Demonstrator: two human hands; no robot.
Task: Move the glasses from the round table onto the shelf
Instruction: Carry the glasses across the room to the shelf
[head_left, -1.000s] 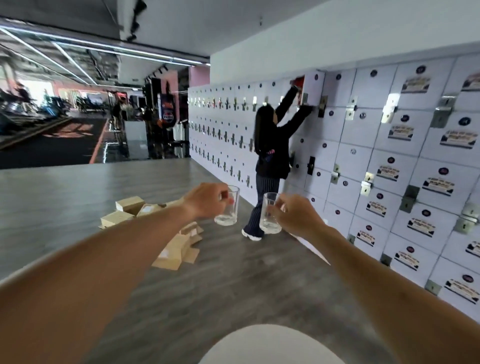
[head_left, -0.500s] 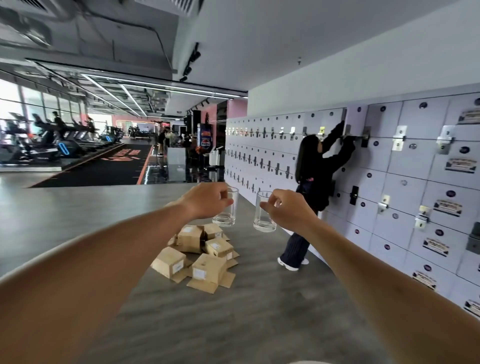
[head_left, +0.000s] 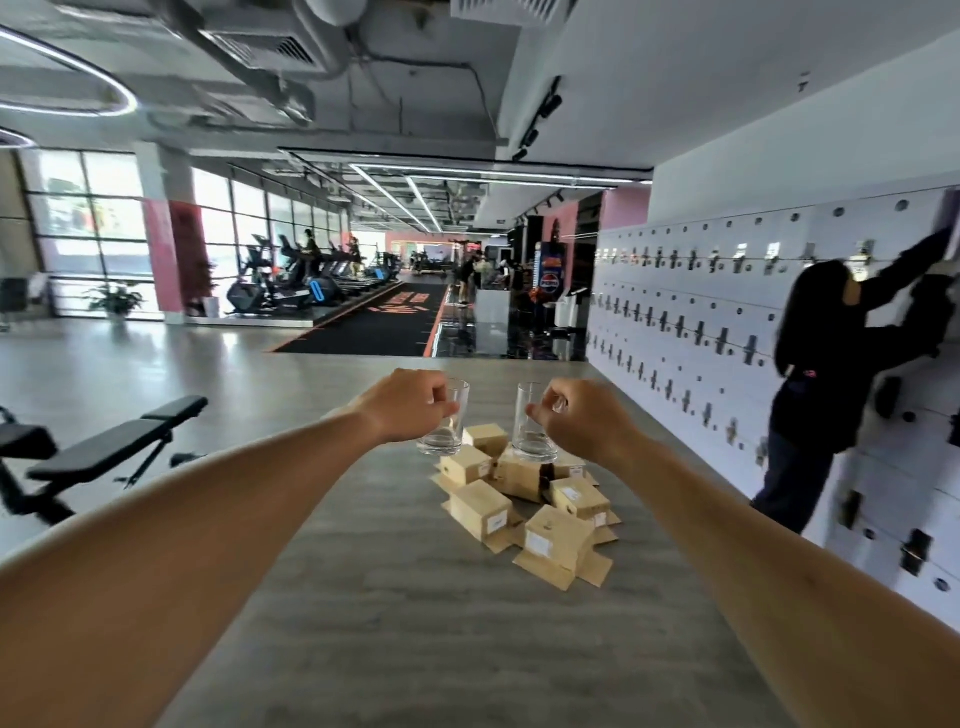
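Both arms are stretched out in front of me. My left hand grips a clear empty glass by its upper rim. My right hand holds a second clear glass the same way. The two glasses hang upright, side by side and a little apart, above the grey floor. Neither the round table nor a shelf is in view.
Several small cardboard boxes lie in a heap on the floor right below the glasses. A wall of white lockers runs along the right, where a person in black reaches up. A black weight bench stands at left.
My view has turned left and lifted: the round table's edge dropped out of sight, the lockers and the person slid right, and the boxes came under the glasses. Both hands keep their glasses.
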